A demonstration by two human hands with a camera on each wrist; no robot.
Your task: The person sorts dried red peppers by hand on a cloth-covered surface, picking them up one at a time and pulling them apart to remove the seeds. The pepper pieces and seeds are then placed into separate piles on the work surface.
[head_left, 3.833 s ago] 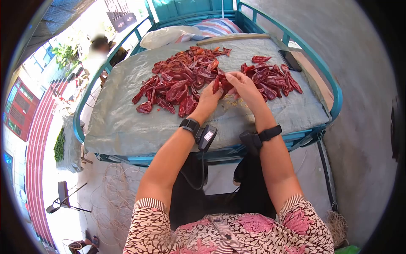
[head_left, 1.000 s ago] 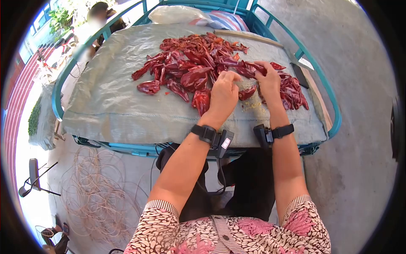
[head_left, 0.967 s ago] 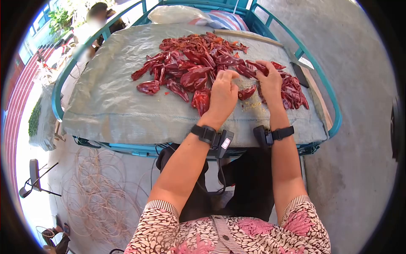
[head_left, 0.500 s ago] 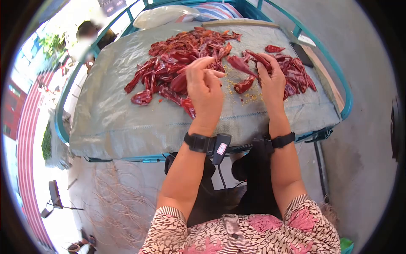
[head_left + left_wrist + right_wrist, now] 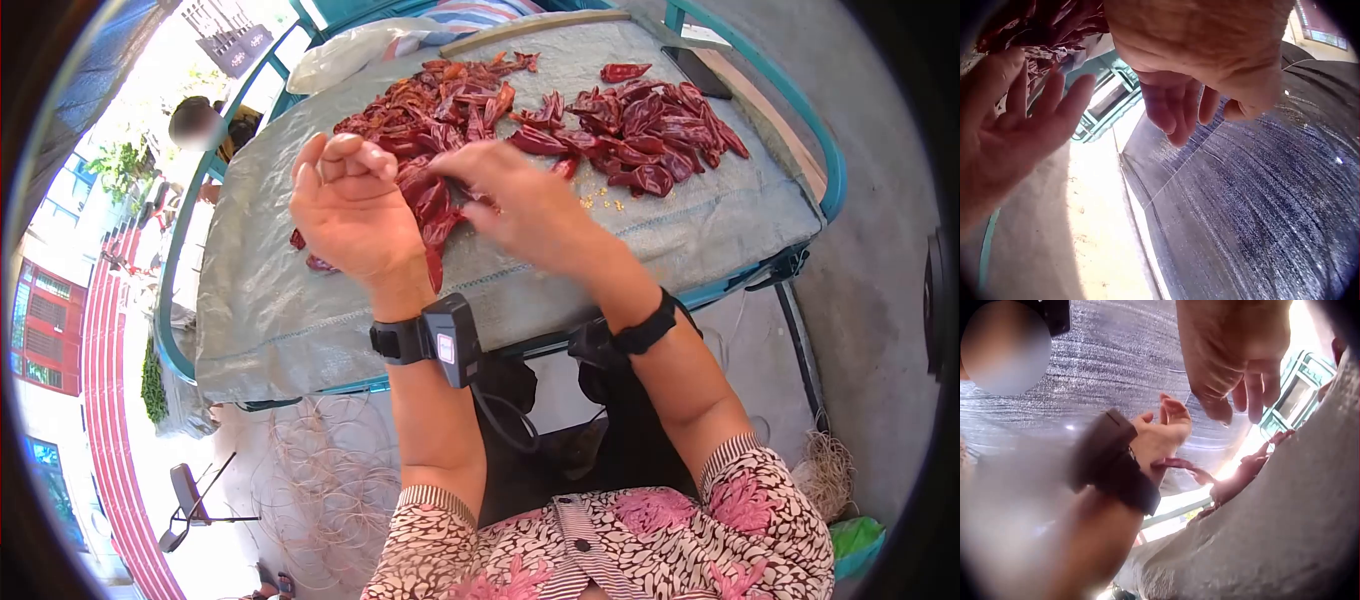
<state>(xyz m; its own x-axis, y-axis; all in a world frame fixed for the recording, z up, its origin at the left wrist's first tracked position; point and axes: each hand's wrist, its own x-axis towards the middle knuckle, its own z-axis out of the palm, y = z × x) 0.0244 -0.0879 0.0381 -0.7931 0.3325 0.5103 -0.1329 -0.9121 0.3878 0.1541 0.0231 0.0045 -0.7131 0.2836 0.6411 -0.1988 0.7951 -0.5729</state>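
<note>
In the head view my left hand (image 5: 355,205) is raised with its palm turned up, fingers loosely bent and nothing held. My right hand (image 5: 525,205), blurred, reaches across toward it with extended fingers and holds nothing visible. Both hands also show in the left wrist view, apart from each other. Beyond and partly behind them lies a large pile of dried red chili peppers (image 5: 440,110). A second pile of red peppers (image 5: 655,135) spreads to its right, with a single pepper (image 5: 625,72) beyond it. Yellow seeds (image 5: 605,200) are scattered in front of the right pile.
A grey woven sheet (image 5: 290,330) covers the bed of a teal cart with side rails (image 5: 815,130). A black phone (image 5: 697,70) lies near the right rail. A wooden strip (image 5: 535,32) and a pale sack (image 5: 350,55) are at the back. A person (image 5: 195,125) is beyond the left rail.
My right hand has let go of the pepper at the right pile and swung left. My left hand has moved left and turned palm up. The head view has shifted.
</note>
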